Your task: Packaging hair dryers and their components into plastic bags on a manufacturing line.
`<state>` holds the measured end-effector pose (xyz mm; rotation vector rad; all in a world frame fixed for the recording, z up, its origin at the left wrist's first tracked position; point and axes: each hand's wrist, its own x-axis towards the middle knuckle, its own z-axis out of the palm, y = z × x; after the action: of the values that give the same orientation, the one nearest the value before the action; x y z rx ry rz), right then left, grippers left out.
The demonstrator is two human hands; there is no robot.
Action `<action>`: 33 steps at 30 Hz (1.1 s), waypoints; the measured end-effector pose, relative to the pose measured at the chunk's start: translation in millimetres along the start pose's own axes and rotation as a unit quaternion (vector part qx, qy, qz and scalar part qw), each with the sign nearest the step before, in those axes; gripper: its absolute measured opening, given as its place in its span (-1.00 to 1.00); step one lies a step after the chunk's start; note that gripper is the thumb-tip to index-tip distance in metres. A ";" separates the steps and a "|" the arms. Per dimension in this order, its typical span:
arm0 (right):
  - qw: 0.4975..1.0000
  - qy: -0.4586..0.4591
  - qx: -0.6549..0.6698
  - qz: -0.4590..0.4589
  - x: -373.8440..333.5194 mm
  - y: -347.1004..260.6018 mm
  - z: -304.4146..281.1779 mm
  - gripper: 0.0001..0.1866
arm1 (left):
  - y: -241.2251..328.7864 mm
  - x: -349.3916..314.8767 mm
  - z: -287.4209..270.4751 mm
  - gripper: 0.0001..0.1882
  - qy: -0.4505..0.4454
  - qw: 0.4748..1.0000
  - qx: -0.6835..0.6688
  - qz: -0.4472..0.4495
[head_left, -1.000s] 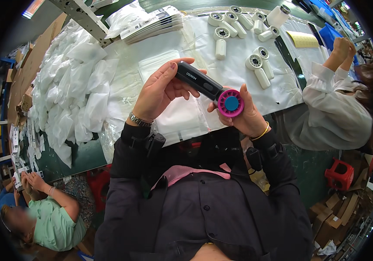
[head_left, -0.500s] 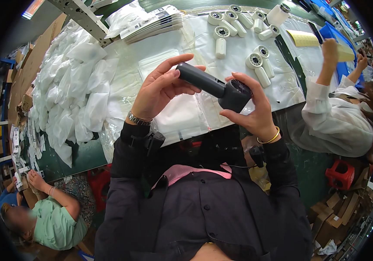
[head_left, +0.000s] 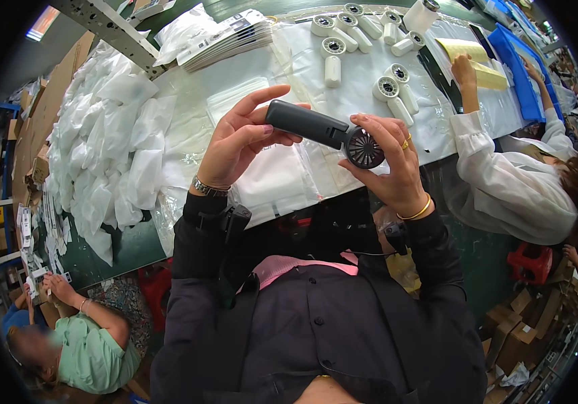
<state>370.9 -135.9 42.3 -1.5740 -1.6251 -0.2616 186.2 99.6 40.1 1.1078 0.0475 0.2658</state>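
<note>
Between my hands, above the table, is a dark grey handheld fan. My left hand grips the end of its handle between thumb and fingers. Around the round fan head my right hand closes, thumb below and fingers above, with the slotted grille facing up toward me. Beneath the fan lies a stack of flat white plastic bags. Several white handheld fans rest on the table beyond my right hand.
A heap of white plastic bags covers the table's left side, beside a metal post. Printed sheets are stacked at the back. At right, a co-worker's hand touches yellow sheets near a blue bin. Another person sits lower left.
The fan head has turned so its grille now faces me more fully. My right fingers have shifted around it. The co-worker's hand at right has come down to the yellow sheets.
</note>
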 end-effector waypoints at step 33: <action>0.799 0.059 0.423 0.424 6.7 7.7 -4.3 -0.53 | -6.6 -3.6 -4.1 -0.47 -0.035 0.984 0.053 -0.164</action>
<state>380.5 -132.4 46.6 -1.3287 -0.6079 0.7422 183.3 99.6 32.0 1.1946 0.1821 -0.0725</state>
